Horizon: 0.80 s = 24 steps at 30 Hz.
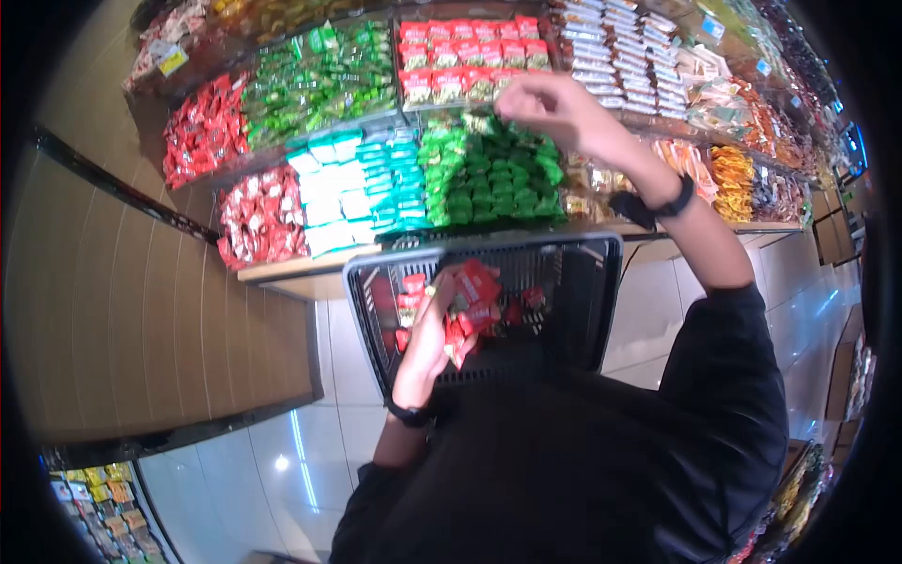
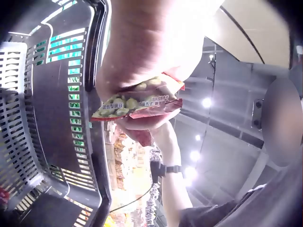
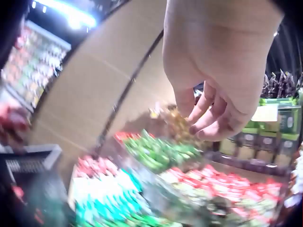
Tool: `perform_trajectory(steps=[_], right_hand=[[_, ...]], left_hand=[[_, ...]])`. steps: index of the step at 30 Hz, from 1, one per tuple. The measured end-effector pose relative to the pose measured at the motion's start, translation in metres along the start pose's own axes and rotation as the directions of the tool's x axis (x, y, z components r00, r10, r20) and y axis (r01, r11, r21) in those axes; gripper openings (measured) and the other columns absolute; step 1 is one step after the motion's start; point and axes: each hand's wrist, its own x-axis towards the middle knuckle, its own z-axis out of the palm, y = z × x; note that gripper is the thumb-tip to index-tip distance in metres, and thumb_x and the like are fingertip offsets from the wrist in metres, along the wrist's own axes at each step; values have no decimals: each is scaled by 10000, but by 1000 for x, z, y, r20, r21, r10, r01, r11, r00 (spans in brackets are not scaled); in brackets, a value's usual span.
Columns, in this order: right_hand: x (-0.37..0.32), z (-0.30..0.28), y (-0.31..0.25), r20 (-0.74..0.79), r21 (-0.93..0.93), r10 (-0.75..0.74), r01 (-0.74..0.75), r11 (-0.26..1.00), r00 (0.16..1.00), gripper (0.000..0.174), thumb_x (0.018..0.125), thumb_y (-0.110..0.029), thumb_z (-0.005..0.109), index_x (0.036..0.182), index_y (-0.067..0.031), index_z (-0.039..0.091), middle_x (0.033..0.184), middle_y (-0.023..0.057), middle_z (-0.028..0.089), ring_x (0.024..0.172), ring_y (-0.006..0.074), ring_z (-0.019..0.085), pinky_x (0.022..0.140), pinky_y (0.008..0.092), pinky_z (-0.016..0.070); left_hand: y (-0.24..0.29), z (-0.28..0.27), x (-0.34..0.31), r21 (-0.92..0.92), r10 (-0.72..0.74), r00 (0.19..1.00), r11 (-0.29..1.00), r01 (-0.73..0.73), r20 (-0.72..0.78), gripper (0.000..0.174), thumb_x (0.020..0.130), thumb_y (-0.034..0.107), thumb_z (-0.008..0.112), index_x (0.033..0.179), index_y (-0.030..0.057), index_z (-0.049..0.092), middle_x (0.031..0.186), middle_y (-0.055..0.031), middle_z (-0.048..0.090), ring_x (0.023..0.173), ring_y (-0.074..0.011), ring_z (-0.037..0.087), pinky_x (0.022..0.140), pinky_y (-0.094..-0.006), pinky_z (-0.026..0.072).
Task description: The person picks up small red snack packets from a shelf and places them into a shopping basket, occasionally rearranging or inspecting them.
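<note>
In the head view the left hand (image 1: 427, 343) grips several red snack packets (image 1: 474, 287) over the black basket (image 1: 611, 282). The left wrist view shows one packet (image 2: 118, 108), with green contents behind its clear part, held in the left hand (image 2: 151, 61). The right hand (image 1: 554, 108) is raised over the shelf, near the red-and-white packets (image 1: 474, 56). Its fingers are loosely bent with nothing visible in them; in the right wrist view this hand (image 3: 218, 80) hangs above green packets (image 3: 158, 151) and the red ones (image 3: 218, 184). More red packets (image 1: 412, 296) lie in the basket.
Tiered shelves hold green packets (image 1: 503, 179), teal packets (image 1: 395, 179), white packets (image 1: 334, 202) and dark red packets (image 1: 258, 216). Silver-and-brown packets (image 1: 625, 56) are at the upper right. A wooden panel (image 1: 169, 310) stands at the left, and tiled floor (image 1: 282, 470) shows below.
</note>
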Motion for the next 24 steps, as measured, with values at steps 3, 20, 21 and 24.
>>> perform_trajectory(steps=[3, 20, 21, 24], right_hand=[[-75, 42, -84, 223, 22, 285, -297, 955, 932, 259, 925, -201, 766, 1129, -58, 697, 930, 36, 689, 828, 91, 618, 699, 273, 524], [-153, 109, -49, 119, 715, 664, -527, 458, 738, 95, 966, -129, 709, 995, -38, 706, 867, -37, 675, 799, 33, 590, 704, 205, 437], [-153, 109, -46, 125, 716, 666, -531, 453, 736, 95, 966, -129, 709, 995, -38, 706, 867, -37, 675, 799, 33, 590, 704, 205, 437], [-151, 108, -40, 91, 722, 623, -482, 496, 777, 121, 981, -177, 696, 1005, -60, 712, 850, -56, 664, 736, 13, 520, 659, 201, 385]], left_hand=[[7, 28, 5, 86, 92, 994, 992, -87, -52, 434, 1128, 349, 333, 1306, 3, 524, 1158, -154, 683, 752, -143, 701, 454, -224, 484], [-16, 17, 28, 155, -107, 992, 981, 116, -64, 558, 1091, 508, 356, 1239, 17, 577, 997, -151, 722, 722, -185, 723, 440, -227, 482], [-16, 14, 28, 135, -135, 989, 981, 142, -53, 611, 1077, 559, 355, 1256, 18, 576, 989, -159, 730, 707, -168, 720, 402, -211, 441], [-16, 15, 25, 127, -115, 989, 984, 126, -94, 676, 1049, 621, 362, 1265, 19, 581, 975, -171, 735, 676, -138, 696, 381, -205, 398]])
